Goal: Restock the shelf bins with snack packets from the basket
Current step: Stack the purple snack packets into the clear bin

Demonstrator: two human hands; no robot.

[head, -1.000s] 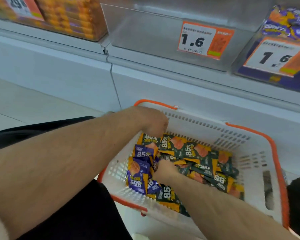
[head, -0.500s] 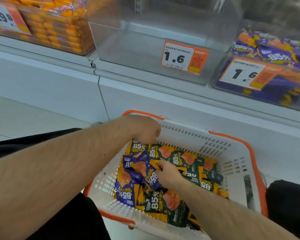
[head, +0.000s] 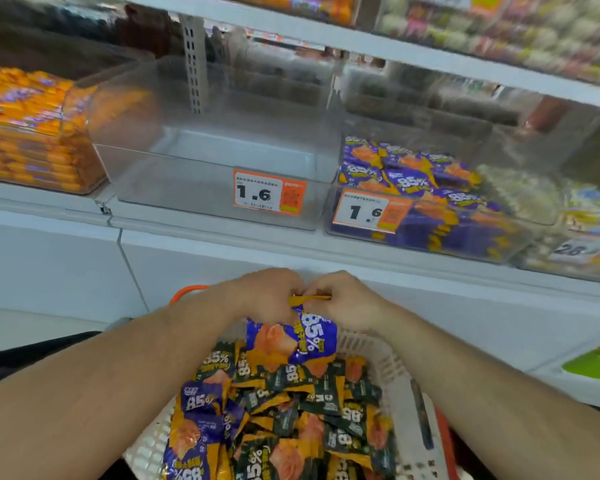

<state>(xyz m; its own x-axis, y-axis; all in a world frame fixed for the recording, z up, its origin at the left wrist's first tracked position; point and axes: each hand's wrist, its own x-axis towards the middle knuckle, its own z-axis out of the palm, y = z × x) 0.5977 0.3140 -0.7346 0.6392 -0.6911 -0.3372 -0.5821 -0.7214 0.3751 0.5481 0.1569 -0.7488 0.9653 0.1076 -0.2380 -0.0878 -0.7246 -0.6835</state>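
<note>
Purple packets point(head: 291, 341) are pinched at their top edge by both grips, left hand point(head: 267, 296) and right hand point(head: 347, 299) touching, the bundle hanging down over the basket point(head: 392, 368). The purple-stocked bin point(head: 426, 209) lies up and to the right, nearer the right hand; the empty clear bin point(head: 215, 181) sits straight ahead.

- Basket point(head: 392, 368): white lattice walls, orange rim.
- Packets held just above the basket point(head: 291, 341): purple with an orange picture, white "85%", yellow top edge.
- Packets in the basket point(head: 291, 410): dark green and orange to the right, purple and orange to the left.
- Clear bin above the basket point(head: 201, 188): see-through, with an orange and white price tag point(head: 269, 195).
- Bin to its right point(head: 413, 188): purple and orange packets.
- Bin to its left point(head: 32, 133): orange packs.
</note>
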